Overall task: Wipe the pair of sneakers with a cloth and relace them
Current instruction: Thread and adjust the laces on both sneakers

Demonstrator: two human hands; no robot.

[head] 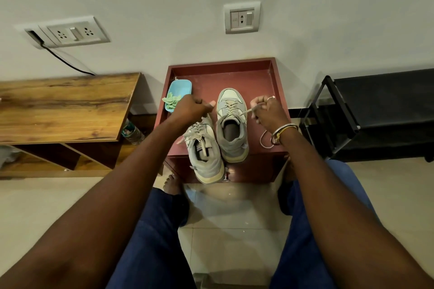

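Note:
Two pale grey-green sneakers stand side by side, toes toward the wall, on a dark red side table (258, 77). The right sneaker (231, 124) is laced up the front. My left hand (191, 108) grips one end of its cream lace on the left side, above the left sneaker (206, 152). My right hand (266, 110) grips the other lace end (249, 111) on the right, pulled taut. A loose loop of lace (265, 141) lies under my right wrist. A green cloth (172, 101) lies crumpled in a small blue tray (182, 85) at the table's left edge.
A wooden desk (63, 105) stands to the left with a plastic bottle (131, 131) beside it. A black rack (375, 110) stands to the right. Wall sockets (242, 17) sit above. My knees in blue trousers and a bare foot (172, 183) are below the table.

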